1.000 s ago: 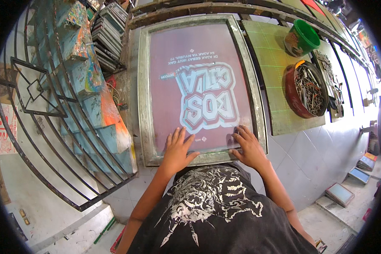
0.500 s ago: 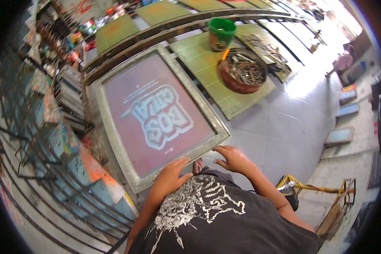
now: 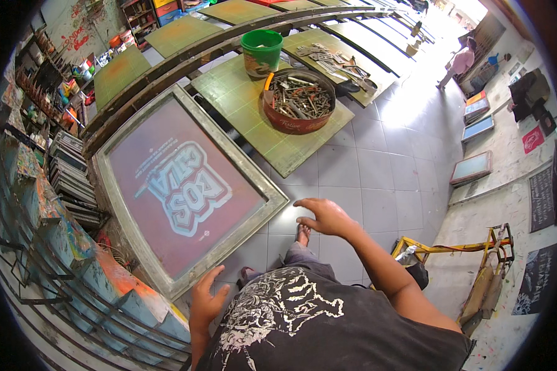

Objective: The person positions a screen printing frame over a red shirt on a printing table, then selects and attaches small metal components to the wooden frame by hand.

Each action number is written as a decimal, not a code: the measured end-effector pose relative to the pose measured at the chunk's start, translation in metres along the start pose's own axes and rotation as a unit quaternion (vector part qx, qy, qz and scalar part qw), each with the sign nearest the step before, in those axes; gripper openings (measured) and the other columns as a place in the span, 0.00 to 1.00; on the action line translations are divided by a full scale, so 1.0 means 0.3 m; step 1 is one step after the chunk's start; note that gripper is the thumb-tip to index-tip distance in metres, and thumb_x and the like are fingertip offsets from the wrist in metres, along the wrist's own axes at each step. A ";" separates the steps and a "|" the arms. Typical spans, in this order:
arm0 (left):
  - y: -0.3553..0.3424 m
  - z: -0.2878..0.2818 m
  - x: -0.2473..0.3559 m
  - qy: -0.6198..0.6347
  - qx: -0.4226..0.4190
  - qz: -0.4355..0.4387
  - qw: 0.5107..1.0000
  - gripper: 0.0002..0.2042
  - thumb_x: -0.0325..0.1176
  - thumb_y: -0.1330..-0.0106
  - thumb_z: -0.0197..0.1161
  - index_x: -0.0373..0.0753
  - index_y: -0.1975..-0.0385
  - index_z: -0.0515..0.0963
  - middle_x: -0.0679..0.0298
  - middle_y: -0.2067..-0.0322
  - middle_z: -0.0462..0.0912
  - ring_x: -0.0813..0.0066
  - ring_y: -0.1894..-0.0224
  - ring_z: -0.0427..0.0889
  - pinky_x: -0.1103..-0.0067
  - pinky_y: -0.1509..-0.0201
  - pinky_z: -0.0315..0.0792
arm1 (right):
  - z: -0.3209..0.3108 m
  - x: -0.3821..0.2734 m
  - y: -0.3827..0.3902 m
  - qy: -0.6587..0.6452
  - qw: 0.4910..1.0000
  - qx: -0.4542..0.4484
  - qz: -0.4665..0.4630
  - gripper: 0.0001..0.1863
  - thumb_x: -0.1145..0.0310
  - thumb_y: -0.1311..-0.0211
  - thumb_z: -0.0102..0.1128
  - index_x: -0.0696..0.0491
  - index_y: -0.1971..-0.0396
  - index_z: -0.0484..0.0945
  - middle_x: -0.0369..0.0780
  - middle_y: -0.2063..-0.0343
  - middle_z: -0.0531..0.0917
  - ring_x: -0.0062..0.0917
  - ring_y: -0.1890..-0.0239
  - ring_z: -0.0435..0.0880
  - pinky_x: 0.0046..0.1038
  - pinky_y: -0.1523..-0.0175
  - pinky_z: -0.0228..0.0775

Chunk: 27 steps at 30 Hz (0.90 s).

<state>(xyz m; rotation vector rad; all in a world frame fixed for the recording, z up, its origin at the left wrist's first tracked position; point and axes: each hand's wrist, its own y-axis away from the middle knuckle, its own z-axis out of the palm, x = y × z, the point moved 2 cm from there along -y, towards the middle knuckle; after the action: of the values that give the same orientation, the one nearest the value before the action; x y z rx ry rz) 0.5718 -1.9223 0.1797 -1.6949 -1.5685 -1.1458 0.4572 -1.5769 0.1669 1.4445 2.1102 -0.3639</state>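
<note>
A silver-framed printing screen point(image 3: 143, 185) with a pale stencilled design on purple mesh lies at the left. My left hand point(image 3: 207, 297) is open beside the lower edge of its frame, holding nothing. My right hand point(image 3: 327, 215) hovers open just right of the frame's corner, also empty. Beyond the screen, a green bucket point(image 3: 260, 52) and a round red tin point(image 3: 298, 111) full of small metal pieces stand on a green board point(image 3: 247, 133).
A black railing and painted steps point(image 3: 62, 253) run along the left, with stacked frames point(image 3: 71, 179) above. More green boards point(image 3: 181, 34) lie behind. Tiled floor point(image 3: 384, 167) spreads right, toward a person in pink point(image 3: 461, 62). A yellow metal stand point(image 3: 452, 247) is at right.
Both my hands have come off the screen. The view has turned to the right, so the screen appears further left and the floor and person at the right show more.
</note>
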 end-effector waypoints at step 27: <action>-0.867 0.602 0.481 0.009 0.015 -0.005 1.000 0.23 0.40 0.40 0.64 0.36 0.47 0.73 0.50 0.49 0.77 0.53 0.45 0.75 0.69 0.40 0.66 | -0.608 0.829 -0.850 0.148 0.967 0.114 -0.174 0.09 0.70 0.51 0.61 0.51 0.67 0.80 0.40 0.69 0.81 0.37 0.59 0.79 0.37 0.53 0.72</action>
<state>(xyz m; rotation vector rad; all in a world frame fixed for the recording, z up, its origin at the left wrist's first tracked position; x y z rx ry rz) 0.3497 -1.6543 0.1792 -1.6532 -1.5773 -1.1338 0.1033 -1.3910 0.1496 1.3117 2.6505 -0.5700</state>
